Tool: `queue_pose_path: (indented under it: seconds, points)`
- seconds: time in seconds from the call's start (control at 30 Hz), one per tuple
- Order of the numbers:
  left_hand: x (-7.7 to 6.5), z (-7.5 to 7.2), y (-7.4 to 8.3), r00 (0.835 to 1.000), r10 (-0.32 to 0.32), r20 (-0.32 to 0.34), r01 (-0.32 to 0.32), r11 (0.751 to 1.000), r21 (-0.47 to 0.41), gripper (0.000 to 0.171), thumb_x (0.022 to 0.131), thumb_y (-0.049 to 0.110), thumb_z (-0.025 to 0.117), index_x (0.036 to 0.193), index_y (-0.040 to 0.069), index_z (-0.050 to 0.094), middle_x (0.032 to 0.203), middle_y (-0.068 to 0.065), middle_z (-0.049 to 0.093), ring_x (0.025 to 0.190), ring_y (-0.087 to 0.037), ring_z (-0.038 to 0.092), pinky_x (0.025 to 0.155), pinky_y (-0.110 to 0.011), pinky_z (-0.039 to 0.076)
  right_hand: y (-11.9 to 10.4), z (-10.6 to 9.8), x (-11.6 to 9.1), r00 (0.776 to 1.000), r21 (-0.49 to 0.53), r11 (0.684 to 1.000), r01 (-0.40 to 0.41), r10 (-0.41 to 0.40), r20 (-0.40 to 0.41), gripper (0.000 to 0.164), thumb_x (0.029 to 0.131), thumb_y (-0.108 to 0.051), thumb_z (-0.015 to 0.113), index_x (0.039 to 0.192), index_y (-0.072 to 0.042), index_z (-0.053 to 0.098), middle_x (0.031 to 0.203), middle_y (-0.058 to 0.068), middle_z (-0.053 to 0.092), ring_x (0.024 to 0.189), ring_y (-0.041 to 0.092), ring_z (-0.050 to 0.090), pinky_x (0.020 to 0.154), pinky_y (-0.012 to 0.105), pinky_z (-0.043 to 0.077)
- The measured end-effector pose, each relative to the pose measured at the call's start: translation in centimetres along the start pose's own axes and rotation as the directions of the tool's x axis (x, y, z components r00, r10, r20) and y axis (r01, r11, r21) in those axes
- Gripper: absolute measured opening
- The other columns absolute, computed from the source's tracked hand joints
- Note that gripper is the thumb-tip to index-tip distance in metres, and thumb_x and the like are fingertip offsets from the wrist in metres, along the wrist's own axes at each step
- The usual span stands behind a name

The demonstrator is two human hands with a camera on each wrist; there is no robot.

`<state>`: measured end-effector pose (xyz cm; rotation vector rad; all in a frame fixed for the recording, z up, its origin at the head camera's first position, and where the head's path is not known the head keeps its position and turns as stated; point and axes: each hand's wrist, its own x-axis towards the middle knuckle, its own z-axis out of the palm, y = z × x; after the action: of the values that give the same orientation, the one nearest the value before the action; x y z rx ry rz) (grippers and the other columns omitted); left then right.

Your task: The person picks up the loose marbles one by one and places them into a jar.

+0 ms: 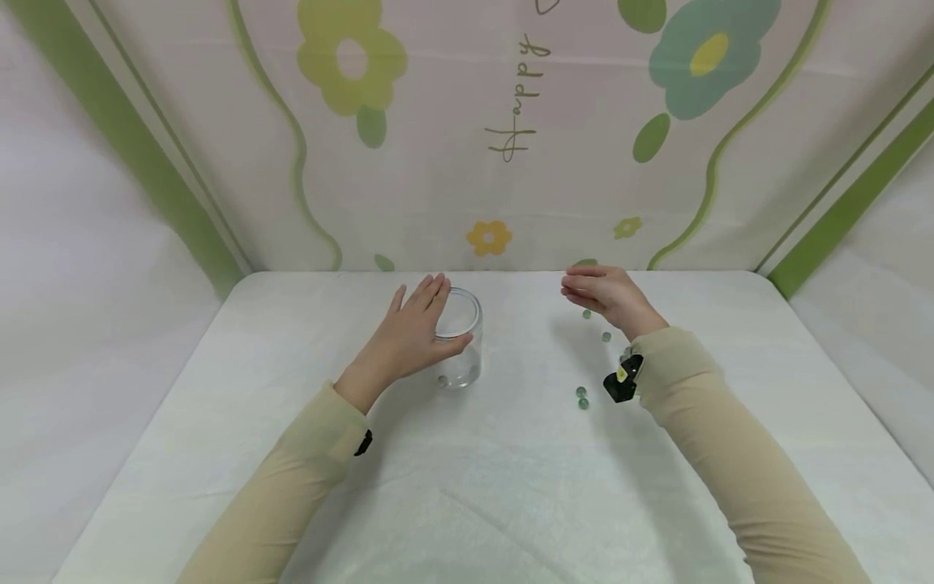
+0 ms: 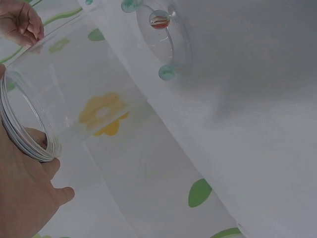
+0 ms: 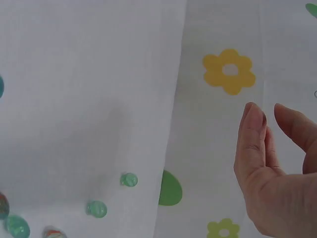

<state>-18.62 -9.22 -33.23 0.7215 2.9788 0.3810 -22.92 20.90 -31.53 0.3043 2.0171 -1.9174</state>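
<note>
A clear glass jar (image 1: pixel 469 353) stands upright on the white-covered table, and my left hand (image 1: pixel 409 337) grips it around the rim, thumb on the near side. Through its wall a few marbles show low down, among them one with red streaks (image 2: pixel 159 20) in the left wrist view. My right hand (image 1: pixel 609 296) is raised above the table to the right of the jar. Its fingers are gently bent and the thumb (image 3: pixel 292 124) stands apart from them, with nothing between. Below it lie loose green glass marbles (image 1: pixel 606 337).
Two more green marbles (image 1: pixel 581 392) lie together nearer me, left of the right wrist's black camera (image 1: pixel 623 381). Behind the table's far edge hangs a cloth backdrop (image 1: pixel 438 186) with printed flowers. White cloth walls (image 1: pixel 87 284) stand at both sides.
</note>
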Motion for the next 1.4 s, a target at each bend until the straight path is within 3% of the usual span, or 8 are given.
queue_pose_path:
  seconds: [0.17,0.33,0.47,0.77,1.07,1.4]
  points:
    - [-0.1,0.0,0.1,1.000,0.001,-0.004,-0.001,1.000,0.001,0.087,0.092,0.059,0.044,0.153,0.003,0.016,0.161,-0.011,0.014,0.151,-0.025,0.010,0.121,-0.054,0.005,1.0,-1.4,0.6,0.998,-0.010,1.000,-0.008,0.008,-0.056,0.055,0.096,-0.006,0.052,0.145,0.007,0.031,0.090,-0.009,0.058,0.078,-0.003,0.062,0.088,0.015,0.052]
    - [0.0,-0.1,0.1,1.000,0.004,-0.003,-0.004,1.000,0.006,0.088,0.092,0.060,0.044,0.153,0.004,0.015,0.162,-0.010,0.014,0.151,-0.024,0.009,0.121,-0.053,0.005,2.2,-2.6,0.9,0.992,-0.062,0.997,-0.051,0.043,-0.119,0.055,0.097,-0.009,0.051,0.146,0.004,0.031,0.105,-0.003,0.053,0.081,-0.004,0.059,0.098,0.019,0.048]
    - [0.1,0.0,0.1,1.000,0.003,-0.001,-0.003,1.000,0.004,0.087,0.092,0.060,0.044,0.153,0.005,0.015,0.162,-0.010,0.013,0.151,-0.023,0.009,0.122,-0.053,0.005,3.2,-3.6,1.1,0.988,-0.121,0.991,-0.063,0.044,-0.150,0.053,0.098,-0.011,0.050,0.146,0.005,0.032,0.114,0.002,0.051,0.082,-0.004,0.057,0.098,0.017,0.048]
    - [0.1,-0.1,0.2,1.000,0.008,-0.004,-0.008,1.000,-0.001,0.088,0.091,0.059,0.045,0.153,0.003,0.016,0.161,-0.011,0.014,0.151,-0.025,0.010,0.121,-0.054,0.005,5.0,-5.5,0.6,0.987,-0.158,0.982,-0.101,0.079,-0.137,0.057,0.097,-0.011,0.051,0.147,0.007,0.028,0.112,0.002,0.052,0.077,-0.008,0.059,0.087,0.013,0.051]
    - [0.1,-0.1,0.3,1.000,0.000,0.001,0.000,1.000,0.003,0.088,0.091,0.059,0.045,0.153,0.004,0.016,0.161,-0.011,0.014,0.151,-0.025,0.010,0.121,-0.054,0.005,6.7,-6.9,0.5,0.989,-0.203,0.974,-0.104,0.080,-0.125,0.058,0.095,-0.011,0.055,0.144,0.011,0.031,0.076,-0.019,0.057,0.074,-0.007,0.059,0.082,0.014,0.053]
    - [0.0,-0.1,0.3,1.000,-0.002,0.004,0.002,1.000,0.001,0.088,0.091,0.060,0.045,0.153,0.004,0.016,0.162,-0.010,0.013,0.151,-0.024,0.009,0.121,-0.053,0.004,7.6,-7.2,0.6,0.985,-0.266,0.952,-0.150,0.119,-0.126,0.058,0.095,-0.014,0.057,0.143,0.009,0.033,0.084,-0.014,0.057,0.077,-0.005,0.057,0.080,0.014,0.051]
